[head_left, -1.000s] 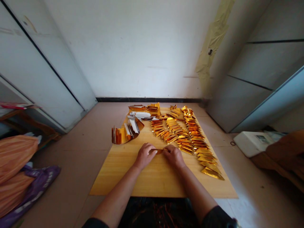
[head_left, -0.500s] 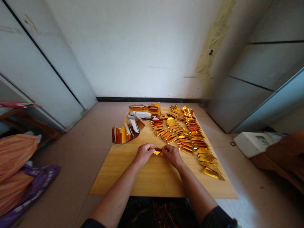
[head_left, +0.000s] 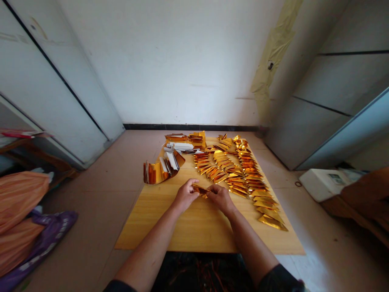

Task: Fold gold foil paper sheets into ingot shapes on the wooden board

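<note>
Item: gold foil strip (head_left: 200, 190), pinched by left hand (head_left: 186, 196) and right hand (head_left: 221, 199), both grips closed (uneven pressure could crease or tear it), above wooden board (head_left: 170, 227).

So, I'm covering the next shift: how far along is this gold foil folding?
Done: many folded gold foil pieces lie in rows on the wooden board. In hand: one piece between the left hand and right hand. Remaining: apparently the curled bundle of gold-and-white sheets at the board's far left.
</note>
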The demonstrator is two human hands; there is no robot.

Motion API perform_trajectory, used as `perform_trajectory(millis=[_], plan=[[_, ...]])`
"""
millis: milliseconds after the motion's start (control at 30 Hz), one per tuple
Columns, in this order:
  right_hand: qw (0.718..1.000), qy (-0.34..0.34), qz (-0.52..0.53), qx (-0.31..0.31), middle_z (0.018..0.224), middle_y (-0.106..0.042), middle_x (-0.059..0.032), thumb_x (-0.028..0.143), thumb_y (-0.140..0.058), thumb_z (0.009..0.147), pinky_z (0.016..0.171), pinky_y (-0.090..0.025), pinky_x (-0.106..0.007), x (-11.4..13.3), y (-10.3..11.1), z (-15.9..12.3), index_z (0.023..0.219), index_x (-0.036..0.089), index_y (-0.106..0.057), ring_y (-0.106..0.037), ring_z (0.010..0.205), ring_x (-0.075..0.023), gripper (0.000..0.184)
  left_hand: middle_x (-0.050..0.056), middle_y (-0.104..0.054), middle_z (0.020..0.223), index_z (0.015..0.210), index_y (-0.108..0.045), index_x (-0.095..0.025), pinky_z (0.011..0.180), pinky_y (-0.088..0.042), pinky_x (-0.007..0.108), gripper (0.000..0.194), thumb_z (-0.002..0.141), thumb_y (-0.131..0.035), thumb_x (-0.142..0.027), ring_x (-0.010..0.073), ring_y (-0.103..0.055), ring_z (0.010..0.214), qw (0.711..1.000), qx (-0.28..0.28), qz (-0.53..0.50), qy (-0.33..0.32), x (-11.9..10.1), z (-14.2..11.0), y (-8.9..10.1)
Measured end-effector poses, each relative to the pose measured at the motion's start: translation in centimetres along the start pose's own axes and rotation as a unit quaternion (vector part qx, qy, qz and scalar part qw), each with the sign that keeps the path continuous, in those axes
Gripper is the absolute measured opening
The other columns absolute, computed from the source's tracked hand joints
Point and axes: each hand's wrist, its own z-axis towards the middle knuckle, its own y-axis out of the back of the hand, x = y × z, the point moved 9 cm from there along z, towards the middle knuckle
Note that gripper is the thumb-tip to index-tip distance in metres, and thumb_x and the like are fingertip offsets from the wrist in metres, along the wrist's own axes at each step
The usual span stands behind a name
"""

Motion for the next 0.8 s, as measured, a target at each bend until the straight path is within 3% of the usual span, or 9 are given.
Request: perform_trajectory(millis=[267,400,633,800], plan=[[0.996,0.068,-0.060,0.006,0.070,-0.060,0.0018,0.023,-0.059,0.072,0.058,-0.035,-0.020,2.9,-0.3,-0.5,0.081,0.017,-0.065,-0.050,0.062,-0.0101,0.012,-0.006,-0.052,0.067,0.118,-0.047,-0.020,0.054,-0.033,0.019,0.049,0.070,-0.051,-0.010,0.0082,-0.047,0.056,0.997,0.032,0.046,-0.047,-0.8,0.2,-0.2],[0.998,0.040,-0.034,0.020,0.060,-0.057,0.0038,0.019,-0.055,0.072,0.053,-0.033,-0.019,2.0,-1.1,-0.2,0.071,0.017,-0.062,-0.047,0.056,-0.0092,0.007,-0.009,-0.044,0.059,0.120,-0.045,-0.020,0.051,-0.030,0.019,0.051,0.071,-0.050,-0.008,0.0073,-0.042,0.051,0.996,0.038,0.064,-0.042,-0.9,0.2,-0.4],[0.998,0.019,0.054,0.018,0.062,-0.058,0.0043,0.024,-0.058,0.069,0.054,-0.036,-0.020,1.2,-1.4,-0.1,0.071,0.018,-0.060,-0.049,0.057,-0.0099,0.007,-0.006,-0.055,0.066,0.119,-0.042,-0.018,0.055,-0.038,0.019,0.056,0.067,-0.062,-0.017,0.0093,-0.053,0.059,0.999,0.041,-0.020,-0.028,-0.5,-0.5,-1.2],[0.999,0.025,0.020,0.026,0.061,-0.058,0.0039,0.024,-0.057,0.073,0.053,-0.035,-0.019,1.8,-1.1,-0.3,0.069,0.017,-0.062,-0.049,0.056,-0.0095,0.009,-0.005,-0.057,0.064,0.114,-0.045,-0.017,0.054,-0.039,0.020,0.055,0.063,-0.065,-0.021,0.0104,-0.055,0.057,0.997,0.034,-0.063,0.010,-0.2,-0.4,-1.3]])
